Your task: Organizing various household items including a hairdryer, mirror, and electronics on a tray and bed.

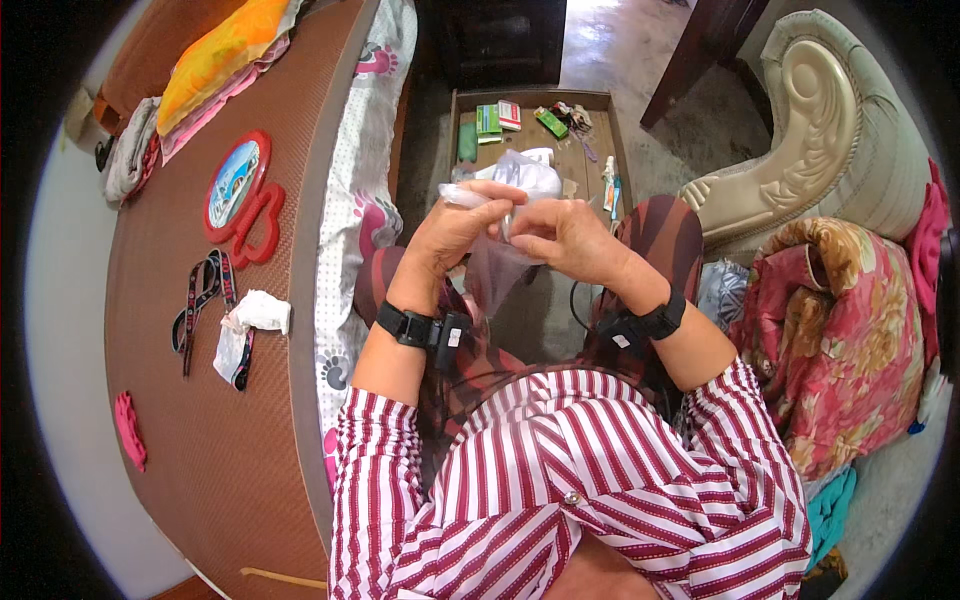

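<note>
My left hand (456, 225) grips the gathered neck of a thin, translucent plastic bag (504, 274). Part of the bag sticks out past the left fingers, and a loose sheet hangs down between my knees. At the same gathered part, my right hand (576, 238) pinches the plastic between thumb and fingers. Just beyond the fingers is a white bundle (534, 178) in clear plastic; whether it belongs to the same bag I cannot tell. Both hands are above the near end of a shallow wooden drawer (581, 169).
The drawer holds green boxes (488, 118), a red-and-white box (509, 115), a green carton (551, 122) and a toothpaste tube (608, 174). On the left, a woven mat (255, 442) bears a red-framed mirror (238, 180) and a lanyard (201, 292). A carved sofa arm (810, 142) and floral quilt (862, 352) stand right.
</note>
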`<state>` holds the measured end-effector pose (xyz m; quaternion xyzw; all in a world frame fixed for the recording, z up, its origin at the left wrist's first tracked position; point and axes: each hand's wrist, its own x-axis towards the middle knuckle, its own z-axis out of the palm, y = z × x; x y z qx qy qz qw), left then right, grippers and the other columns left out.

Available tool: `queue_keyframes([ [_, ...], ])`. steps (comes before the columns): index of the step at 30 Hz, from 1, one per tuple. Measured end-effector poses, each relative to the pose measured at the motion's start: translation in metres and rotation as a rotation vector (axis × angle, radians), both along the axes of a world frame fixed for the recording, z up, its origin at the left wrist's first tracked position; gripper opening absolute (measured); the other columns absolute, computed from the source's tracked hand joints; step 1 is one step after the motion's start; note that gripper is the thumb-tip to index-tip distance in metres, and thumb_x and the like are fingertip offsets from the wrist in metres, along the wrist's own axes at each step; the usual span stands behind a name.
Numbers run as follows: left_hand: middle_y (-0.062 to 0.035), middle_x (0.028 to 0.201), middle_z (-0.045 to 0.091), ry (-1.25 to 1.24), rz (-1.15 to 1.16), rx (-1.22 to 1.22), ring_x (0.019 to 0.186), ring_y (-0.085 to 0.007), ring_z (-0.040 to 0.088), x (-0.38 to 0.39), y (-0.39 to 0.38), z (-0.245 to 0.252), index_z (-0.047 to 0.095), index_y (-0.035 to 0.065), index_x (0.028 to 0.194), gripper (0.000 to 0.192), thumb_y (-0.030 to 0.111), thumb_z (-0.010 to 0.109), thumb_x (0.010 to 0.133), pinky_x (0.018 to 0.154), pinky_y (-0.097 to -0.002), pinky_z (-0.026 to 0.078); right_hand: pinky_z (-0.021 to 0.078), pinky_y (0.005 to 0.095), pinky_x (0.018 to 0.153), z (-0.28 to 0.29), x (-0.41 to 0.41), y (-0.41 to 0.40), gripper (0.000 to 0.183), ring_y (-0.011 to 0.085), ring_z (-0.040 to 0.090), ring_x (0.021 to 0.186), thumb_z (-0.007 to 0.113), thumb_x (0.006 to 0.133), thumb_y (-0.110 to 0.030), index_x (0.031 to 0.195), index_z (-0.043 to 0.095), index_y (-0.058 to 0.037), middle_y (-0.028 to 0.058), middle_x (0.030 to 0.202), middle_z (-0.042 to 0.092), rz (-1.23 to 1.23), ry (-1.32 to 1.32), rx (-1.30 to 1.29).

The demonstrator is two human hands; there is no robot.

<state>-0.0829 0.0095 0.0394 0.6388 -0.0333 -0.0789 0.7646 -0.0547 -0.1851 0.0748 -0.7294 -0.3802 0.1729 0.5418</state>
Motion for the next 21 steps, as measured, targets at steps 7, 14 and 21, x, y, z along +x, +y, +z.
queue_keyframes([
  [7, -0.0134, 0.086, 0.066, -0.332, -0.022, 0.675, 0.076, -0.0282, 0.064, -0.005, -0.021, 0.011, 0.058, -0.0025, 0.096, 0.025, 0.002, 0.061, 0.072, 0.066, -0.0350, 0.049, 0.0473, 0.0309, 0.069, 0.006, 0.024, 0.008, 0.018, 0.0238, 0.061, 0.076, 0.058, 0.085, -0.015, 0.093, 0.060, 0.0009, 0.0148, 0.083, 0.061, -0.187, -0.431, 0.086],
  [14, -0.0194, 0.090, 0.062, -0.604, 0.065, 1.020, 0.087, -0.0379, 0.058, -0.017, -0.037, 0.017, 0.050, -0.0006, 0.104, 0.038, -0.008, 0.052, 0.067, 0.073, -0.0419, 0.048, 0.0440, 0.0269, 0.080, -0.022, 0.049, 0.009, 0.035, 0.0137, 0.054, 0.089, 0.039, 0.098, -0.030, 0.101, 0.058, -0.0008, 0.0055, 0.095, 0.059, 0.003, 0.054, 0.076],
  [21, -0.0104, 0.084, 0.059, -1.052, 0.268, 1.272, 0.087, -0.0286, 0.057, -0.016, -0.047, 0.007, 0.055, 0.0034, 0.086, 0.018, 0.001, 0.057, 0.068, 0.072, -0.0349, 0.050, 0.0436, 0.0273, 0.081, -0.044, 0.055, 0.000, 0.043, 0.0149, 0.054, 0.088, 0.037, 0.097, -0.038, 0.111, 0.057, -0.0018, 0.0077, 0.098, 0.059, 0.058, 0.300, 0.063],
])
